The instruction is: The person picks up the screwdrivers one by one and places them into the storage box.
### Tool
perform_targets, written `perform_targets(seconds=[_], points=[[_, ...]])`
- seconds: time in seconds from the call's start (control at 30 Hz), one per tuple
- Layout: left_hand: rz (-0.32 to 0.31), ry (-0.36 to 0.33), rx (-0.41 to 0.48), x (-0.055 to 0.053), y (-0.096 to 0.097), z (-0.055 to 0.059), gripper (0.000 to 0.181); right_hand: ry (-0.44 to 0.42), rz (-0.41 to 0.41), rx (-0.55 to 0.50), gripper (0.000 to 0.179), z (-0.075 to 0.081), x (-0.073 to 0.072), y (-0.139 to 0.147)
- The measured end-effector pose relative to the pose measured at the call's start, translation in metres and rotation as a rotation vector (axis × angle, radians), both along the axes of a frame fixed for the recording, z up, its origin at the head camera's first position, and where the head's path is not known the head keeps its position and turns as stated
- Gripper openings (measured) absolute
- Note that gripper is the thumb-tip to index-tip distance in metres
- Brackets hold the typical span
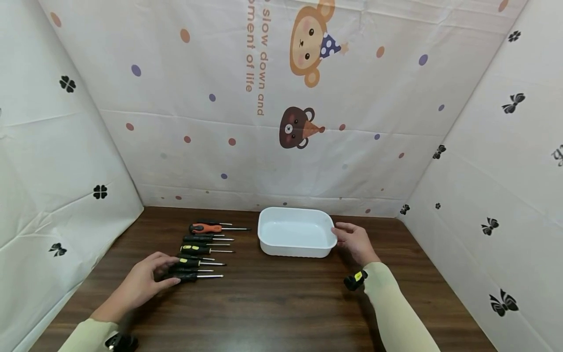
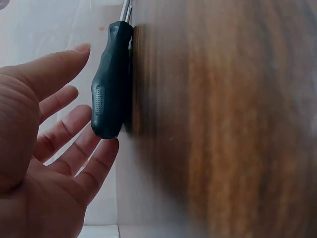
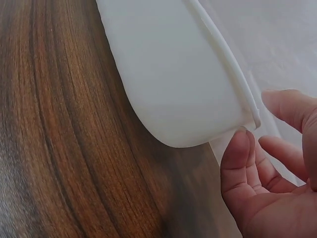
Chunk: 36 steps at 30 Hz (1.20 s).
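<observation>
Several screwdrivers lie in a column on the table, handles toward the left. The left hand point(image 1: 142, 281) reaches over the handles at the near end, thumb spread from the fingers. In the left wrist view, a dark screwdriver handle point(image 2: 110, 84) has its butt close to those loosely bent fingers; the thumb is apart from it. At the right end of the white plastic box point(image 1: 296, 249), the right hand point(image 1: 356, 243) holds the rim. Its thumb is at the rim's top and its fingertips point(image 3: 237, 148) are against the outside in the right wrist view. The box's visible interior is bare.
An orange-and-black screwdriver point(image 1: 208, 228) lies toward the far end of the column. The wooden table point(image 1: 281, 303) ends at a printed cloth backdrop point(image 1: 211, 161) behind, with white cloth at both sides.
</observation>
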<state>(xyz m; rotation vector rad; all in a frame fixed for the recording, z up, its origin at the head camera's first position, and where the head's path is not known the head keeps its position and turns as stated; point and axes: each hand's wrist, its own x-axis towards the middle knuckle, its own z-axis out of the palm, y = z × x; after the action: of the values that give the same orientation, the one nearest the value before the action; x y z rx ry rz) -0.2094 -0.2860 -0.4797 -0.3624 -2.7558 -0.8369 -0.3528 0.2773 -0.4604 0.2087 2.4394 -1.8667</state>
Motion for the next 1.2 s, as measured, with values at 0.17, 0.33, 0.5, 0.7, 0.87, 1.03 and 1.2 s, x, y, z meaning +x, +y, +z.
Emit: perform_targets(seconds=[0.17,0.33,0.5,0.7,0.87,1.03,1.2], points=[[-0.008,-0.008,0.021,-0.0006,-0.0008,-0.0024,0.045,-0.007,0.018,-0.038,0.059,-0.0028,0.0009,-0.0004],[-0.002,-0.021,0.015,-0.0007,-0.0009,-0.0028,0.042,0.002,0.034,-0.063,0.055,-0.0049,0.0015,-0.0002],[-0.009,-0.025,0.001,-0.0029,-0.0004,-0.0023,0.037,0.003,0.024,-0.064,0.051,-0.0037,0.002,0.0004],[-0.014,-0.036,-0.017,-0.0052,-0.0016,-0.0022,0.032,-0.005,0.023,-0.068,0.05,-0.0012,0.002,-0.0001],[-0.016,-0.04,-0.037,-0.0055,-0.0036,-0.0033,0.028,-0.01,0.023,-0.074,0.05,-0.0018,0.0008,0.0003],[-0.022,-0.035,-0.035,-0.006,-0.0051,-0.0055,0.026,-0.025,0.021,-0.074,0.048,-0.0015,0.0007,-0.0006],[-0.034,-0.048,-0.042,-0.0063,-0.0064,-0.0066,0.026,-0.036,0.017,-0.078,0.046,-0.0018,0.001,-0.0013]])
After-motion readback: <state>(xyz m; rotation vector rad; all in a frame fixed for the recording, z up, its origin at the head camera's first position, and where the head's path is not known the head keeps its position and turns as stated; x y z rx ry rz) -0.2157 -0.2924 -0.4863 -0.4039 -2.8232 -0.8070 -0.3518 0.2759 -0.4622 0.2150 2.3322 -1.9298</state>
